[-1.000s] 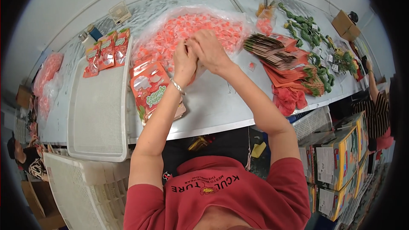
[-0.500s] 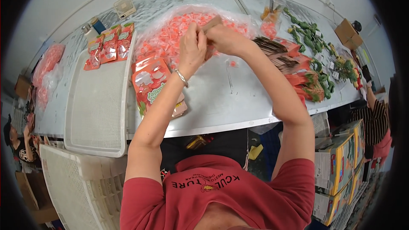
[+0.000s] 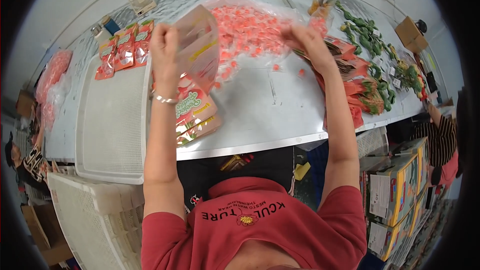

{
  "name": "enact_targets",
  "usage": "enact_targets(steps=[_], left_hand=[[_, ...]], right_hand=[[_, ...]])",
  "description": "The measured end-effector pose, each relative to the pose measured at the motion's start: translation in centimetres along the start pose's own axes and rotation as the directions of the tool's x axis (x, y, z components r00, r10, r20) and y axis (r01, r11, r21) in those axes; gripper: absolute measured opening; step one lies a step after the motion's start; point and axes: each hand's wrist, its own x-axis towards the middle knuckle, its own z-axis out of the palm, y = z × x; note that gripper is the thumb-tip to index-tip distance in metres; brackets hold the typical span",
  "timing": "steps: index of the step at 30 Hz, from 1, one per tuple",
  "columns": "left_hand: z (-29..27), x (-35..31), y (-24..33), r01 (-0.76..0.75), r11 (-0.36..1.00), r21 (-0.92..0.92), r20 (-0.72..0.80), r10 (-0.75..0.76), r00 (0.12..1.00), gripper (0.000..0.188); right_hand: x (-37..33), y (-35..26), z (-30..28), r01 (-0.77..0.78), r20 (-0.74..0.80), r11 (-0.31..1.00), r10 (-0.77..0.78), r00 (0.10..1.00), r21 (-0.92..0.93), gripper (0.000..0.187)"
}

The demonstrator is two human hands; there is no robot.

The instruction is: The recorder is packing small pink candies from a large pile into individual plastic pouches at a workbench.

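My left hand (image 3: 165,52) is raised above the table and grips a flat, pale pink pouch (image 3: 200,45) by its edge, holding it upright. Below it lies a small stack of filled pink-and-green pouches (image 3: 196,112) near the table's front edge. My right hand (image 3: 306,40) reaches out to the right side of a big heap of small pink wrapped candies (image 3: 250,30) on clear plastic sheet; its fingers curl down and whether it holds any candy cannot be told. A silver bracelet (image 3: 164,99) circles my left wrist.
A white perforated tray (image 3: 111,120) lies at the left with three filled pouches (image 3: 122,47) at its far end. Piles of empty red pouches (image 3: 357,87) and green items (image 3: 372,40) lie at the right. Cartons (image 3: 400,190) and another person (image 3: 442,140) are at the right, a white crate (image 3: 90,220) at lower left.
My hands, joined over the candy heap before, have parted. The left hand has lifted the pouch up and to the left; the right has moved right to the heap's edge.
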Motion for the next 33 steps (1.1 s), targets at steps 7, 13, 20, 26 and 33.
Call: enact_targets(steps=[7, 13, 20, 26, 33], left_hand=[[-6.6, -4.9, 2.9, 0.115, 0.993, -0.032, -0.061, -0.117, 0.991, 0.016], [-8.9, -7.3, 4.7, 0.268, 0.949, -0.164, -0.088, -0.285, 0.955, 0.018], [-8.5, -6.8, 5.5, 0.262, 0.947, -0.186, -0.097, -0.283, 0.954, 0.018], [-8.4, -6.9, 4.4, 0.261, 0.945, -0.195, -0.062, -0.277, 0.959, 0.018], [-6.5, -6.7, 5.1, 0.247, 0.95, -0.192, -0.048, -0.26, 0.964, 0.018]], right_hand=[[-1.9, 21.4, 2.0, -0.085, -0.179, 0.356, -0.241, 0.954, -0.931, 0.056], [1.5, 16.3, 16.5, -0.024, -0.114, 0.502, -0.149, 0.982, -0.865, 0.069], [0.7, 18.7, 19.0, 0.129, 0.02, 0.391, -0.271, 0.962, -0.911, 0.042], [-4.4, 17.2, 12.5, 0.194, 0.081, 0.483, -0.244, 0.966, -0.854, 0.034], [0.7, 12.1, 2.4, 0.08, 0.032, 0.967, -0.074, 0.997, -0.244, 0.024]])
